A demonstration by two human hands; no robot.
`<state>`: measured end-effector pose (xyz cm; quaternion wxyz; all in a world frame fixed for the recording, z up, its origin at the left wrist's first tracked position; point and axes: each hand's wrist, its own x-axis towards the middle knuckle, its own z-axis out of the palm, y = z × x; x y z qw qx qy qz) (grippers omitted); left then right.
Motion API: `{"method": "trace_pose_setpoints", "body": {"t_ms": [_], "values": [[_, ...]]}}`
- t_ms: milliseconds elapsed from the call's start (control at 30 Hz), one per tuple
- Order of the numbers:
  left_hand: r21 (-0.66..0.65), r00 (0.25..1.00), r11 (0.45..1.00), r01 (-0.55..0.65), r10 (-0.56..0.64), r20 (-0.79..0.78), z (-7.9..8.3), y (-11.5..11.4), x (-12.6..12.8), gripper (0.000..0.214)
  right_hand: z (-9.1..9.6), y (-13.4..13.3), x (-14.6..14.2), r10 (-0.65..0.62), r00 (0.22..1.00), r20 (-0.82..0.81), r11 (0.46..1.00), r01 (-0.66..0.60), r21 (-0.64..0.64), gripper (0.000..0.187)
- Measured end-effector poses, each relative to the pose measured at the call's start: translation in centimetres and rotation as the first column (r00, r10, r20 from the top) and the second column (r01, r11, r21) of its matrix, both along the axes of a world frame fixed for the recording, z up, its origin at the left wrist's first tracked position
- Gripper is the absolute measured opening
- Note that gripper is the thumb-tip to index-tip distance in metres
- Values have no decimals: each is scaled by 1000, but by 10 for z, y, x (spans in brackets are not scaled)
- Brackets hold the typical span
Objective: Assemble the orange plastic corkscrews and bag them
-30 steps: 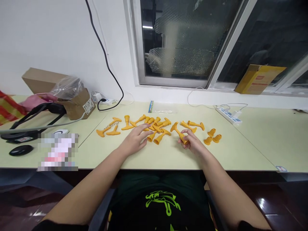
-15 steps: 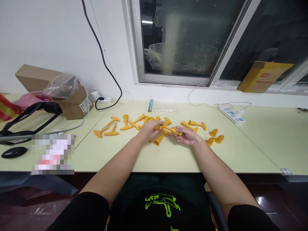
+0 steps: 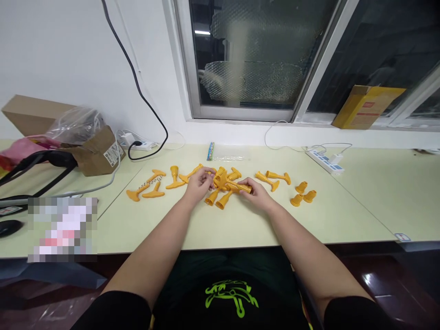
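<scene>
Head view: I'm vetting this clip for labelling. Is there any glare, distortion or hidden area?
In the head view, a lamp reflects in the window glass, the window frame leans from wide-angle distortion, and a pixelated patch hides part of the desk.

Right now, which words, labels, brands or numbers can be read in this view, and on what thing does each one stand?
No text can be read with certainty.
White barcode label on the brown cardboard box: too small to read.
Red print on the yellow carton: too small to read.
Small sticker on the desk edge: too small to read.
Pixelated patch on the desk: blurred, unreadable.
</scene>
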<state>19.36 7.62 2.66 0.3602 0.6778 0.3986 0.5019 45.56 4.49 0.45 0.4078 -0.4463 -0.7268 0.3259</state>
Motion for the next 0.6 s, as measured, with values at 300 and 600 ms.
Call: {"method": "trace_pose_setpoints", "body": {"t_ms": [300, 600], "values": [[406, 864, 898, 168, 64, -500, -1, 1, -3, 36, 3, 2, 3, 33, 938, -345, 955, -131, -267, 38], [-180, 983, 973, 146, -123, 135, -3, 2, 8, 40, 2, -6, -11, 37, 986, -162, 988, -12, 154, 15]]}}
